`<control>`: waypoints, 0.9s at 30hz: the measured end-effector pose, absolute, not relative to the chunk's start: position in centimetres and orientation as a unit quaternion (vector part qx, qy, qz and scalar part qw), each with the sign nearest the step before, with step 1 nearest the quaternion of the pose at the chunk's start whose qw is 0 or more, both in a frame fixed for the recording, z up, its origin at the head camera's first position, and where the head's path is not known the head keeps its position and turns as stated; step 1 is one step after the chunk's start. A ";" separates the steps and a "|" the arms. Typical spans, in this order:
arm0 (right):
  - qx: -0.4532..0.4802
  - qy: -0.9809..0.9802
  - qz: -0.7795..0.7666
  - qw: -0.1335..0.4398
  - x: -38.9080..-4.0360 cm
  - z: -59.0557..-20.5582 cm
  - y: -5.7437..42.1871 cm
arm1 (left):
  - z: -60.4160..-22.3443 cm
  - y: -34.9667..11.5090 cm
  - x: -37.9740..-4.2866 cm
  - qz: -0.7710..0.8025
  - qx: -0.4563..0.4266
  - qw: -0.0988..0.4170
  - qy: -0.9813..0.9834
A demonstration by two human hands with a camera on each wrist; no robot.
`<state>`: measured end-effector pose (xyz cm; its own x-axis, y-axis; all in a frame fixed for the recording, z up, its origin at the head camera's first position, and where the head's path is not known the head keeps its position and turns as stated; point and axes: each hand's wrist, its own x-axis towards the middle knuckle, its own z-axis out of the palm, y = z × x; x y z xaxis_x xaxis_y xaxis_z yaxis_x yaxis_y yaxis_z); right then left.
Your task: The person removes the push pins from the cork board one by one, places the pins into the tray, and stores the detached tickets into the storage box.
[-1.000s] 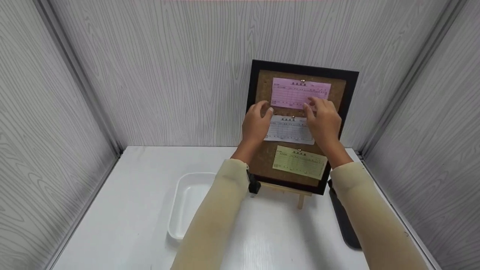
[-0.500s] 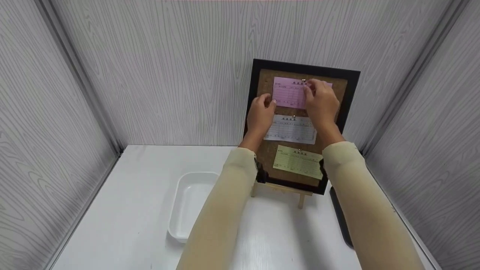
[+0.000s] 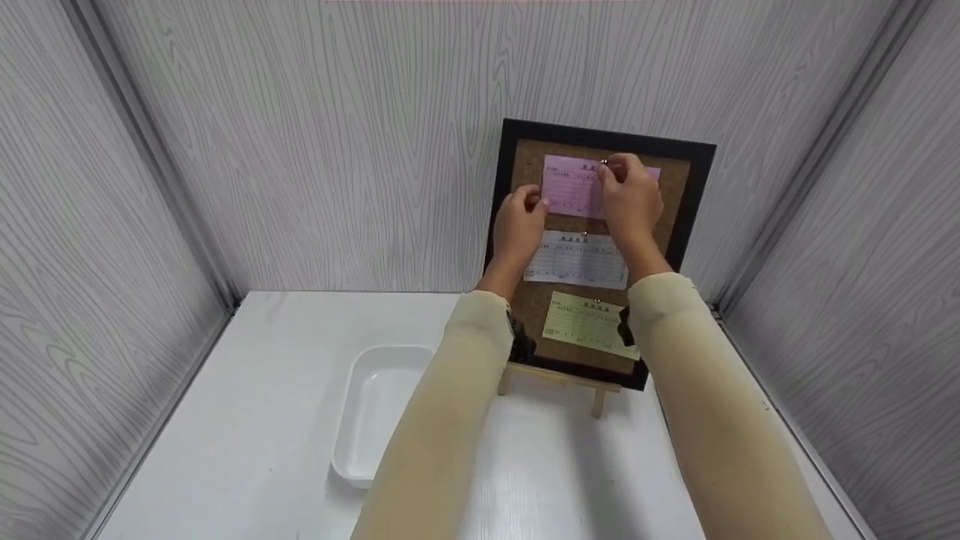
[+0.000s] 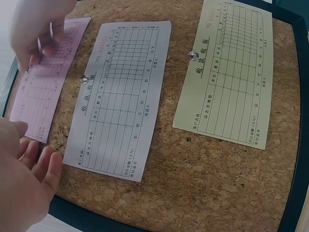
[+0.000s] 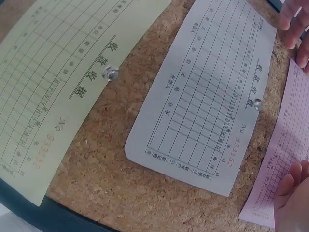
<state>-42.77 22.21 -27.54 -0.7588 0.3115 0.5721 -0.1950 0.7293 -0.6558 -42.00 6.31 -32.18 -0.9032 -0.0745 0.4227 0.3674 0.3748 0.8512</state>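
A black-framed cork board leans on a small wooden easel. Pinned to it, top to bottom, are a pink receipt slip, a white receipt slip and a yellow-green receipt slip. My right hand has thumb and index finger around the push pin at the pink slip's top, covering much of that slip's right half. My left hand is at the pink slip's left edge, fingers loosely bent; in the left wrist view its thumb overlaps the slip's end.
A white rectangular tray stands on the white table, left of the board and partly behind my left sleeve. Clear-headed pins hold the lower slips. Grey wood-grain panels enclose the table at the back and sides.
My right hand has risen from the pink slip's lower part to the pin at its top, shifting slightly left. My left hand has moved up a little along the slip's left edge.
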 end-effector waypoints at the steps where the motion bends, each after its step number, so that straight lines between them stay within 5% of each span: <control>1: -0.036 -0.862 0.369 0.346 -42.8 -27.5 22.2 | -32.2 6.3 -42.0 -0.556 -0.093 0.198 -0.802; 27: -0.071 -0.861 0.396 0.311 -43.0 -26.5 21.9 | -32.2 6.5 -42.6 -0.570 -0.099 0.193 -0.792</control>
<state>-43.05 21.94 -26.53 -0.7961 0.3691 0.4795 -0.1236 0.6766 -0.7260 -42.55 6.49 -32.18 -0.9054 -0.0629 0.4198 0.3781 0.3300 0.8649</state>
